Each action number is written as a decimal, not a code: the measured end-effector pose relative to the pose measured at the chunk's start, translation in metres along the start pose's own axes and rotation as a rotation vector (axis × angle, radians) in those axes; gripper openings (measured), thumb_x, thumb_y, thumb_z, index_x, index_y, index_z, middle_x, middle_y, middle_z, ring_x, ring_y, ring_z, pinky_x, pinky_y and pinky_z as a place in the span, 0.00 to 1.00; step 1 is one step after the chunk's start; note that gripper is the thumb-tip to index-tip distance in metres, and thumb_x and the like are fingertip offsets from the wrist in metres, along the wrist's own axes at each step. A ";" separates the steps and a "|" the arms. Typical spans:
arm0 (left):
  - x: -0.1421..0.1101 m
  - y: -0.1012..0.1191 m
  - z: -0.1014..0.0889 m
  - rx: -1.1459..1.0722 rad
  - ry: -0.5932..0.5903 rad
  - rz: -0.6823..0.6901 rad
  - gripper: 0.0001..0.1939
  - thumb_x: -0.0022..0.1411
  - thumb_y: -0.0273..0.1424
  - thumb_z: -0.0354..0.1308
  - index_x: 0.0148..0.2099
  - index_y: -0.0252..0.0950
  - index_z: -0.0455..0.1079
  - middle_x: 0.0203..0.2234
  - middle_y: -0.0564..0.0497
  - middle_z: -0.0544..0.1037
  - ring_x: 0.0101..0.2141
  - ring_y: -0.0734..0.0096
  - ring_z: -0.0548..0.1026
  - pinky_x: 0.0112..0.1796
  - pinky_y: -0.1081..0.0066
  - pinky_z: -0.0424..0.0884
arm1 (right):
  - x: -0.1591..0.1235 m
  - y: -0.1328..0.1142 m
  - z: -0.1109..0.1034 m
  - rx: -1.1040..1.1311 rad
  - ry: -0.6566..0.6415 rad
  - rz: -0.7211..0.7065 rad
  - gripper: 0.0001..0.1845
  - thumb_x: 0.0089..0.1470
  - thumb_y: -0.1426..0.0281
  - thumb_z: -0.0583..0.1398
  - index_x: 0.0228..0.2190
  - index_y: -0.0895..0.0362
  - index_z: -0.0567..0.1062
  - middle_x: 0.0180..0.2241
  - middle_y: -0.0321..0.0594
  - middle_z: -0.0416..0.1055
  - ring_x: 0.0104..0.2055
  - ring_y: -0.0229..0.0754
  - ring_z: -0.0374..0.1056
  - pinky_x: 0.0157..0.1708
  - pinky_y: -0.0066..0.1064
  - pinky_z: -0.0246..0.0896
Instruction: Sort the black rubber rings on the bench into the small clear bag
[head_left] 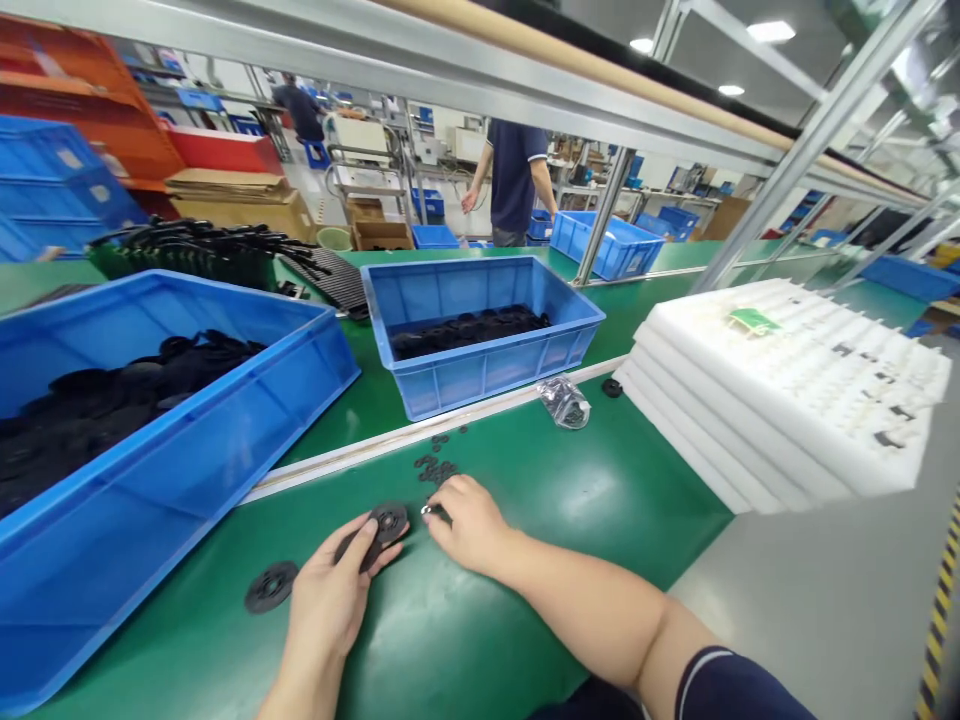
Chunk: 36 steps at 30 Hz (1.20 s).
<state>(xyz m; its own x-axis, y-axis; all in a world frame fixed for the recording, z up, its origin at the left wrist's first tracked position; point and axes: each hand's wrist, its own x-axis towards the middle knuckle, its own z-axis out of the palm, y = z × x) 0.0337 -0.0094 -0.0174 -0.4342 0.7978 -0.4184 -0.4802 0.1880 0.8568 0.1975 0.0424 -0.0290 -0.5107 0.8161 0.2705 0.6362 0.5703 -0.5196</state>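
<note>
My left hand [330, 590] is shut around a black ribbed disc [388, 522] with a central hole, and a dark piece lies under my thumb. My right hand [466, 525] pinches a small silver-and-black part [432, 511] at its fingertips. Another black disc [271, 586] lies on the green workbench [570, 520] just left of my left hand. A scatter of small black rings [432, 468] sits ahead of my right hand. Farther forward are a clear plastic bag of dark parts [564, 402] and a lone black disc [611, 388].
A large blue bin [180, 470] of black discs stands to my left, and a smaller blue bin [480, 375] sits ahead. Stacked white foam trays [772, 400] rise at right. A person [514, 175] stands beyond the bench, under a metal rack frame [600, 210].
</note>
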 end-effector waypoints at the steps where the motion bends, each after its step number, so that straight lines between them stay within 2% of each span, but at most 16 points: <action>1: -0.001 -0.003 0.001 0.018 -0.013 -0.004 0.24 0.36 0.37 0.75 0.37 0.33 0.76 0.33 0.46 0.83 0.33 0.59 0.82 0.31 0.67 0.82 | -0.001 -0.002 0.002 0.028 0.020 -0.048 0.06 0.59 0.69 0.61 0.38 0.57 0.76 0.39 0.43 0.74 0.44 0.43 0.68 0.48 0.34 0.64; 4: -0.003 -0.011 0.001 0.093 -0.089 -0.009 0.26 0.35 0.40 0.76 0.37 0.34 0.76 0.33 0.47 0.82 0.32 0.59 0.81 0.31 0.65 0.82 | -0.006 -0.009 0.007 0.025 0.015 -0.135 0.07 0.59 0.67 0.60 0.39 0.57 0.76 0.38 0.42 0.74 0.42 0.42 0.69 0.44 0.33 0.66; 7: -0.001 -0.015 0.000 0.164 -0.145 -0.006 0.28 0.35 0.42 0.77 0.39 0.34 0.77 0.33 0.48 0.82 0.32 0.60 0.81 0.31 0.65 0.82 | -0.007 -0.011 0.011 -0.027 -0.005 -0.139 0.08 0.59 0.67 0.60 0.38 0.57 0.77 0.36 0.43 0.75 0.39 0.43 0.69 0.42 0.33 0.67; 11: 0.000 -0.013 0.000 0.198 -0.182 -0.053 0.30 0.35 0.42 0.77 0.40 0.33 0.76 0.33 0.48 0.82 0.31 0.63 0.81 0.34 0.68 0.82 | -0.005 -0.007 0.012 -0.036 0.041 -0.130 0.06 0.58 0.70 0.60 0.36 0.58 0.77 0.35 0.43 0.75 0.38 0.43 0.69 0.42 0.33 0.68; 15: -0.013 -0.011 0.004 0.194 -0.189 0.016 0.27 0.36 0.42 0.77 0.37 0.32 0.75 0.29 0.50 0.81 0.29 0.67 0.80 0.33 0.70 0.82 | -0.011 -0.008 0.011 0.055 0.086 -0.186 0.07 0.59 0.73 0.59 0.33 0.56 0.78 0.34 0.42 0.74 0.36 0.43 0.69 0.39 0.34 0.68; 18: -0.017 -0.011 0.007 0.123 -0.194 0.047 0.26 0.36 0.42 0.77 0.33 0.32 0.73 0.25 0.51 0.79 0.25 0.70 0.79 0.30 0.70 0.81 | -0.015 -0.006 0.011 0.209 0.141 -0.209 0.09 0.61 0.73 0.57 0.37 0.55 0.78 0.35 0.42 0.74 0.37 0.43 0.70 0.39 0.34 0.68; 21: -0.010 -0.010 0.004 0.052 -0.157 0.051 0.26 0.37 0.43 0.77 0.33 0.32 0.71 0.23 0.49 0.79 0.23 0.68 0.79 0.27 0.72 0.78 | -0.012 0.007 0.011 0.262 0.180 -0.209 0.10 0.63 0.70 0.57 0.42 0.55 0.77 0.38 0.44 0.74 0.41 0.44 0.70 0.43 0.35 0.69; 24: -0.002 -0.005 -0.003 0.007 -0.086 0.088 0.27 0.40 0.44 0.75 0.34 0.32 0.68 0.23 0.46 0.80 0.26 0.63 0.81 0.26 0.73 0.77 | -0.004 0.024 0.009 0.057 0.245 -0.079 0.14 0.62 0.65 0.57 0.45 0.57 0.77 0.40 0.48 0.73 0.42 0.49 0.70 0.44 0.41 0.68; 27: 0.005 -0.001 -0.010 -0.019 0.026 0.171 0.27 0.42 0.44 0.74 0.35 0.34 0.65 0.24 0.47 0.79 0.28 0.59 0.82 0.25 0.72 0.76 | 0.003 0.038 0.005 -0.171 0.190 0.053 0.19 0.61 0.61 0.58 0.47 0.61 0.77 0.38 0.51 0.72 0.41 0.52 0.69 0.44 0.43 0.66; 29: 0.009 0.002 -0.013 -0.037 0.082 0.242 0.27 0.43 0.42 0.73 0.36 0.35 0.62 0.26 0.48 0.79 0.31 0.56 0.83 0.28 0.69 0.78 | 0.005 0.043 0.004 -0.220 0.119 0.077 0.19 0.61 0.62 0.58 0.47 0.61 0.78 0.37 0.50 0.72 0.40 0.51 0.69 0.43 0.41 0.66; 33: 0.013 0.013 -0.022 -0.100 0.101 0.310 0.25 0.48 0.39 0.69 0.35 0.39 0.55 0.35 0.45 0.80 0.35 0.53 0.83 0.31 0.65 0.78 | 0.005 0.045 0.007 -0.189 0.065 0.049 0.15 0.62 0.68 0.56 0.44 0.61 0.78 0.38 0.49 0.73 0.40 0.49 0.70 0.44 0.38 0.65; 36: 0.016 0.028 -0.040 -0.095 0.252 0.391 0.20 0.53 0.35 0.61 0.38 0.41 0.51 0.37 0.46 0.80 0.34 0.58 0.83 0.32 0.63 0.78 | 0.004 0.044 0.004 -0.156 0.060 0.045 0.13 0.61 0.70 0.57 0.43 0.61 0.78 0.39 0.49 0.73 0.42 0.49 0.70 0.45 0.38 0.65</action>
<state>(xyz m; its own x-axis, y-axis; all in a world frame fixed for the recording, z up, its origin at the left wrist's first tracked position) -0.0171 -0.0145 -0.0117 -0.7621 0.6323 -0.1397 -0.3059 -0.1614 0.9383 0.2219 0.0703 -0.0541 -0.4472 0.8426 0.3001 0.7423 0.5368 -0.4011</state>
